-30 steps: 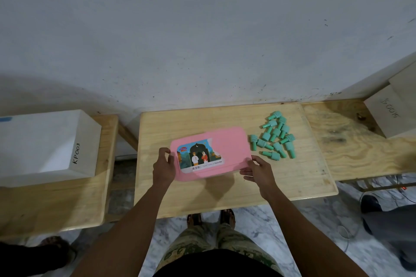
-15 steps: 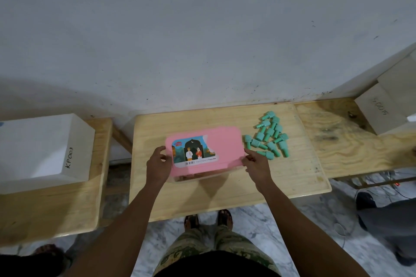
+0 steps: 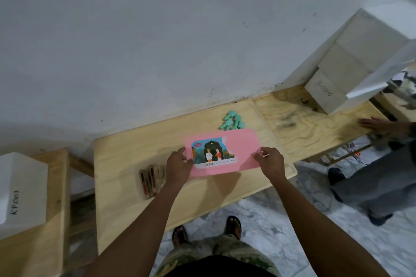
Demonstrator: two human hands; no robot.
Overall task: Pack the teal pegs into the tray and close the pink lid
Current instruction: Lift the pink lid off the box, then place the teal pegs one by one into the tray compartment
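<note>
I hold the pink lid (image 3: 242,148) lifted off the table, tilted slightly. It carries a picture sticker on its left half. My left hand (image 3: 179,167) grips its left edge and my right hand (image 3: 271,163) grips its right edge. The tray (image 3: 152,177), with dark slotted compartments, lies uncovered on the wooden table (image 3: 126,155), left of my left hand and partly hidden by it. Several teal pegs (image 3: 231,120) lie in a pile behind the lid, which hides part of the pile.
A white box (image 3: 21,189) marked KP001 stands on the left bench. Pale boxes (image 3: 351,65) are stacked at the back right. Another person's hand (image 3: 380,123) rests on the right bench (image 3: 315,128), their legs (image 3: 369,184) below it. My feet (image 3: 233,225) stand on a marbled floor.
The lid has been lifted off the tray and carried right, over the near edge of the peg pile. The tray is now exposed at the left. The view has shifted.
</note>
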